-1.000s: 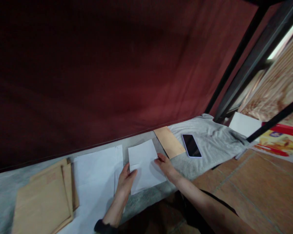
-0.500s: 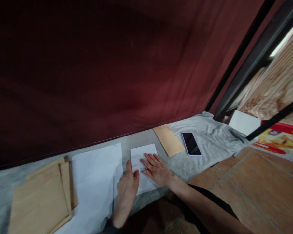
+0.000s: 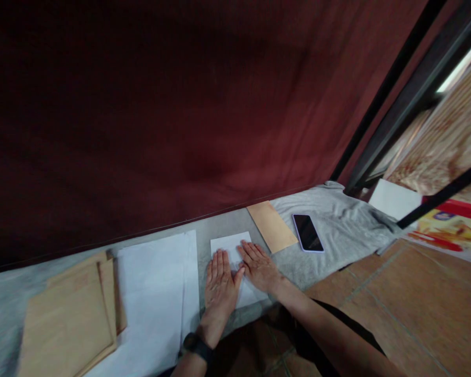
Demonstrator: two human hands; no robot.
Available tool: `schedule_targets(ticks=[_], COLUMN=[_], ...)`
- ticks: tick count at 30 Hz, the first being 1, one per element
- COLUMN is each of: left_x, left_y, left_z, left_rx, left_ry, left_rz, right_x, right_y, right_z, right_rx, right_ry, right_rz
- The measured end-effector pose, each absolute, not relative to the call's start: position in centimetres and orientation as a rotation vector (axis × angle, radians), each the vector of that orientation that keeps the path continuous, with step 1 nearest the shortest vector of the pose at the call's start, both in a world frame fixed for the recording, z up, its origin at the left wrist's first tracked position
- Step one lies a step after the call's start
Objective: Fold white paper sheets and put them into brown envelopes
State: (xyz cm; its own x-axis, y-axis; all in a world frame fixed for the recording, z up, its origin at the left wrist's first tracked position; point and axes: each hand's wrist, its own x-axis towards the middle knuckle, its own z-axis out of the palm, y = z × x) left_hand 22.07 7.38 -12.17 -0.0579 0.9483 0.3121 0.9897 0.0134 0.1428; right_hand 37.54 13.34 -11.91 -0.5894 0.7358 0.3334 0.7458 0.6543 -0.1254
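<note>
Hands, the left hand (image 3: 222, 285) and the right hand (image 3: 260, 268), two in all, lie palm down at the lower middle of the frame. Both are flat, gripping nothing; the left fingers sit close together and point up the frame, while the right fingers, slightly spread, slant toward the upper left. The thumbs come together between them; whether they touch, I cannot tell. Both forearms rise from the bottom edge, the right one from the lower right corner, and one black watch (image 3: 198, 347) circles the left wrist.

Beneath both palms is one small white paper (image 3: 251, 295). Just beyond its right side lies one tan envelope (image 3: 272, 226), then one phone (image 3: 308, 233). To its left, at lower centre-left, are large white sheets (image 3: 153, 293), at least two, and in the lower left corner brown envelopes (image 3: 70, 319) overlap, more than one, not exactly countable. One grey cloth (image 3: 349, 212) lies under everything. One dark red curtain (image 3: 180, 131) fills the upper frame; one red-and-yellow box (image 3: 455, 228) sits at the right edge.
</note>
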Motion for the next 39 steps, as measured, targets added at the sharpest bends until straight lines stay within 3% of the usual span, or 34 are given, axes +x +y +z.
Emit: schedule_targets(ticks=[9, 15, 29, 39], left_x=[20.0, 19.7, 18.5, 17.4], left_y=[5.4, 3.0, 1.9, 2.6], left_z=[-12.9, -10.9, -8.1, -7.2], left_rx=[-2.043, -2.425, -2.747, -2.625], left_ry=[-2.062, -1.79, -1.787, -1.918], left_rz=[-0.532, -0.368, -0.275, -0.636], right_x=[39.3, 40.5, 43.4, 45.7], right_y=[13.4, 12.4, 13.0, 12.9], right_z=[-12.1, -11.1, -9.1, -7.1], right_rx=[-1.182, -1.123, -0.938, -0.87], right_ry=[-2.436, -2.509, -2.669, -2.708], right_rz=[-0.077, 0.009, 0.526, 0.915])
